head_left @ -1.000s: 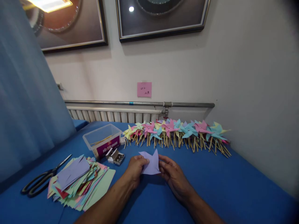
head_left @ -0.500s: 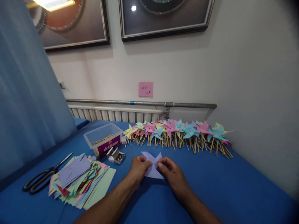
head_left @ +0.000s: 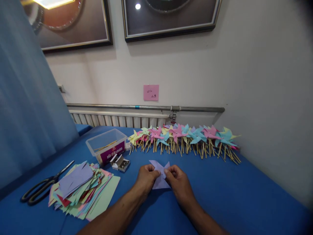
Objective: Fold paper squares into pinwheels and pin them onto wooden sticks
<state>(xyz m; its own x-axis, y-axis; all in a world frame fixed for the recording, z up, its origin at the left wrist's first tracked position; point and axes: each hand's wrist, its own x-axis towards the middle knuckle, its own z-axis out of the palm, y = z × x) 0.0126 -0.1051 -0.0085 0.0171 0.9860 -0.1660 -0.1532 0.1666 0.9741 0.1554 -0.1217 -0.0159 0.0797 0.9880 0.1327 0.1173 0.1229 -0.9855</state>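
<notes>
A purple paper pinwheel piece (head_left: 160, 183) is held up over the blue table, its corners partly folded toward the middle. My left hand (head_left: 146, 178) pinches its left side, thumb near the centre. On the right side my right hand (head_left: 177, 181) grips the paper between thumb and fingers, close to the centre as well. The fingertips behind the sheet are hidden. To the left of my hands lies a pile of cut paper sheets (head_left: 75, 179) in several colours, purple ones on top. A small open box of metal pushpins (head_left: 124, 164) sits just beyond my left hand.
Finished pinwheels (head_left: 178, 133) on sticks lie in a long row at the back. A clear plastic tub (head_left: 113, 154) holds a few sticks. Black-handled scissors (head_left: 44, 187) rest left of the paper pile. A blue curtain (head_left: 31, 98) hangs at the left; a radiator (head_left: 117, 119) stands behind.
My right thumb has pressed in closer to the paper's centre, and the fingers of both hands sit nearer together. The whole view has shifted slightly.
</notes>
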